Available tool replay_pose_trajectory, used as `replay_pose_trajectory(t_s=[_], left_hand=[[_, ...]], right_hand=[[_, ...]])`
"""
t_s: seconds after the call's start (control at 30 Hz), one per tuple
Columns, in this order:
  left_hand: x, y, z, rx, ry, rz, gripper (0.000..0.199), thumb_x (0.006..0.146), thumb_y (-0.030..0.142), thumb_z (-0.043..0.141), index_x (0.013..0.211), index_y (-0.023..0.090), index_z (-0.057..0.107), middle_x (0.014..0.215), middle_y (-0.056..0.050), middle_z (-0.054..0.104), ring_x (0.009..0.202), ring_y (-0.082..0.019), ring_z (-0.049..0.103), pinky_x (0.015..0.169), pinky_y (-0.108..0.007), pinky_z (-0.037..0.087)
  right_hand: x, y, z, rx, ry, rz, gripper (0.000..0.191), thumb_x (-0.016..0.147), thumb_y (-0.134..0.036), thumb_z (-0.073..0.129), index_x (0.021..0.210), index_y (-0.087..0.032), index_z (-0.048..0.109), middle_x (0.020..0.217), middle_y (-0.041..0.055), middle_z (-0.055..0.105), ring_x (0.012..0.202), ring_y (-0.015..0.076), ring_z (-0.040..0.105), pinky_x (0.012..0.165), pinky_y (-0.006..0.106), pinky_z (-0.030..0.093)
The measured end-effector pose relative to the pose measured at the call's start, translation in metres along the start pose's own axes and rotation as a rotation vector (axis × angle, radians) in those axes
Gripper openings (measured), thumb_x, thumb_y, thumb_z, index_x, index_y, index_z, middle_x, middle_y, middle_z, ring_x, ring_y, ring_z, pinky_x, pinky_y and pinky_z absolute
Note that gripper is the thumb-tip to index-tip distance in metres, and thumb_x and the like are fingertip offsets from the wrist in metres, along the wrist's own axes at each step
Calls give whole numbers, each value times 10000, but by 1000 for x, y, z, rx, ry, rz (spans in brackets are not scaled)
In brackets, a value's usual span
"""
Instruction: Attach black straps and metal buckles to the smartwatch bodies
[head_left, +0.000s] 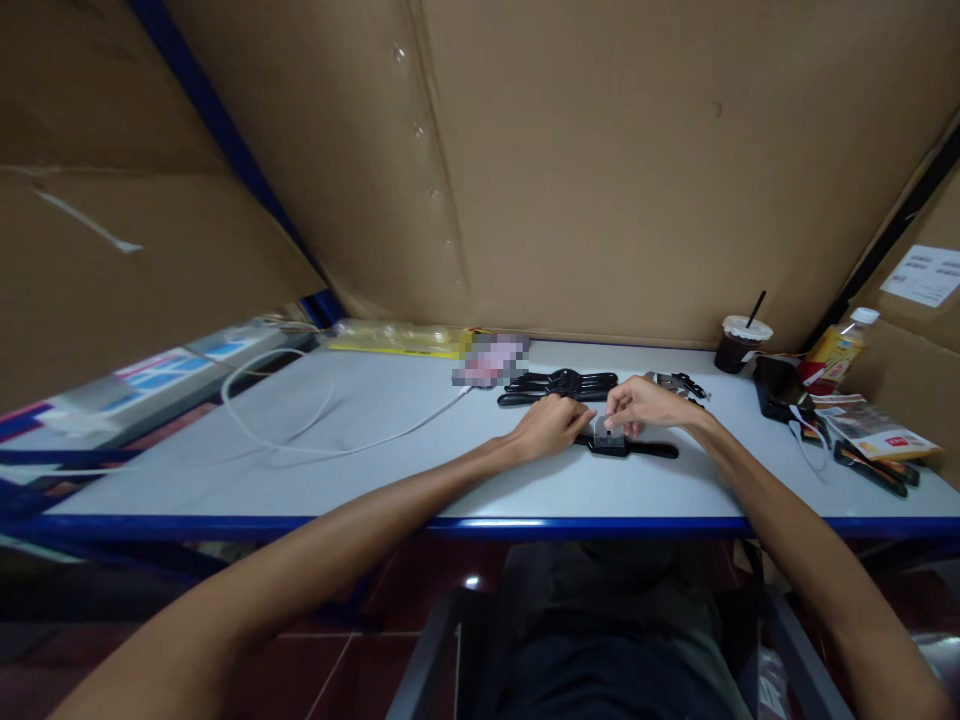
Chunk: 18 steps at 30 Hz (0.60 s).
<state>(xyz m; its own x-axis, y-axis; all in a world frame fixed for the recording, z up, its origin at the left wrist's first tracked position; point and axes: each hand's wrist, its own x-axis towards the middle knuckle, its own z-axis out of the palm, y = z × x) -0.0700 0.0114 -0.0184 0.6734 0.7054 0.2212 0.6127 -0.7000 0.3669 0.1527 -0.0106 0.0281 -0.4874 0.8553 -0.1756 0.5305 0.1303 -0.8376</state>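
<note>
The left hand [553, 428] is gripping a black spokeshave [630, 449] on the white table [420, 480]; the right hand [637, 405] is bunching its fingers at the grey plate [604, 430], whether pinching it I cannot tell. The plate is already sitting mid-body, its fastening unclear; more black bodies [562, 384] are lying behind.

Walls: brown cardboard panels [562, 180] rise behind the workspace and along both sides, a blue post [217, 130] slanting at left.
Table [390, 490]: pale top, blue front edge.
Floor [315, 670]: dark red tiles, catching a bright glint.
</note>
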Motion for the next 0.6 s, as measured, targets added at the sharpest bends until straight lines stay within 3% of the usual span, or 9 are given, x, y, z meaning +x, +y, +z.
replay_pose_trajectory(t_s=[0.17,0.47,0.6], left_hand=[[0,2,-2,-5,4,-27,503,1033,396,387,605,189,553,578,-25,543,543,-142,406,601,-304,222],[-5,15,-7,130,-40,-63,471,1027,373,413,662,196,652,657,-74,658,598,-190,559,591,-323,232],[-11,23,-9,281,-8,-13,467,1031,351,411,749,167,735,807,-135,724,750,-231,655,605,-320,274]], right_hand=[[2,3,0,-41,-37,-22,162,787,-304,739,727,-158,704,627,-9,628,593,119,589,517,233,496],[0,5,0,-62,-128,24,186,789,-338,737,746,-168,674,630,-23,604,595,120,585,512,226,480],[-2,1,1,-60,-143,29,155,776,-312,723,749,-166,676,635,-19,612,598,127,582,517,240,486]])
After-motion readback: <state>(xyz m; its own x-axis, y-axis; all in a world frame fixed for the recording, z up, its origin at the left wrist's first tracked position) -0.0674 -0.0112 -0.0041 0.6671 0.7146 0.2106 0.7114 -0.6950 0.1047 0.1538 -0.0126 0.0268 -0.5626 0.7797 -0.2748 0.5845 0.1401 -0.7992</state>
